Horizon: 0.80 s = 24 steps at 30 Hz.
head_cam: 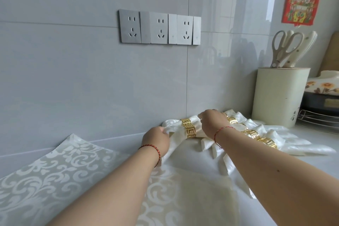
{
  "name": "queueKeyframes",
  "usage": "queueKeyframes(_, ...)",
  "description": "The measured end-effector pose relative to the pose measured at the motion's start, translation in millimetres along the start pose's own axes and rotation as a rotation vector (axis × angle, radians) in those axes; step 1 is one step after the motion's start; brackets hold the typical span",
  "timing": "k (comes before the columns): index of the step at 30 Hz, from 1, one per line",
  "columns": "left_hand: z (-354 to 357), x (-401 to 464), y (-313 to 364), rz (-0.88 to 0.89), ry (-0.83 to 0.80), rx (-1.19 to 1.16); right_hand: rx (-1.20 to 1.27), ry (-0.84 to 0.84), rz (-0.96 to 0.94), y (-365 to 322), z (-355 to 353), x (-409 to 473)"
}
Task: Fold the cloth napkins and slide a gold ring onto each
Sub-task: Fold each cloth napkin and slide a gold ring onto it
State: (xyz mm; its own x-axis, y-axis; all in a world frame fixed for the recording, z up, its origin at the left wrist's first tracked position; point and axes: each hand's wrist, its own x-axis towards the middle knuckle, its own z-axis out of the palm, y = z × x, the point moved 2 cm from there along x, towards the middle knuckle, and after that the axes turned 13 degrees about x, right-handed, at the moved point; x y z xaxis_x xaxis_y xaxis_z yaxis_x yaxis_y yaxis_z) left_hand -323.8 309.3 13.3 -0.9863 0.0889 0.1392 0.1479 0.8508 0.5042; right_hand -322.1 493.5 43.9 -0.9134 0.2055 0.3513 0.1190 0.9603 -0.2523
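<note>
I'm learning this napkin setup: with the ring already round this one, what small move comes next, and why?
Probably set the ringed napkin down beside the finished row: its gold ring sits mid-length, and left hand and right hand both grip its ends.

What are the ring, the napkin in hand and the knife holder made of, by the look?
Ring: gold-coloured metal, likely; shiny, with a cut-out key pattern.
Napkin: woven white cloth with a satin sheen; it creases softly.
Knife holder: cream and matt, plastic or ceramic, cannot tell which.

wall close behind — canister right
</note>
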Motion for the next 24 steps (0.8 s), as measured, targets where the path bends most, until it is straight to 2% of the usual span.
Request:
queueKeyframes(4,-20.6,-31.8,-14.2,0.052,0.083,0.078,0.095,0.058,-0.098,-21.4,-10.5,-24.9)
queueKeyframes(6,-30.6,-53.7,-24.1,0.067,0.097,0.103,0.165,0.029,-0.091,-32.8,-12.4,-46.1)
queueKeyframes(8,-41.6,-76.6,-36.6,0.072,0.088,0.137,0.246,-0.068,-0.073,-44.2,-10.3,-70.5)
queueKeyframes(10,-50.1,-99.8,-50.2,0.08,0.058,0.155,0.314,-0.179,-0.065,-55.0,-6.7,-98.3)
queueKeyframes(15,-72.1,-167.5,-93.1,0.08,-0.021,0.244,0.366,-0.313,-0.103,-87.6,0.4,-176.2)
queueKeyframes(18,-83.7,-203.7,-118.6,0.064,-0.076,0.276,0.34,-0.338,-0.139,-105.6,-1.2,-217.4)
queueKeyframes(24,-102.1,-274.9,-145.9,0.187,-0.212,0.356,0.3,-0.397,-0.264,-130.8,-12.3,-276.8)
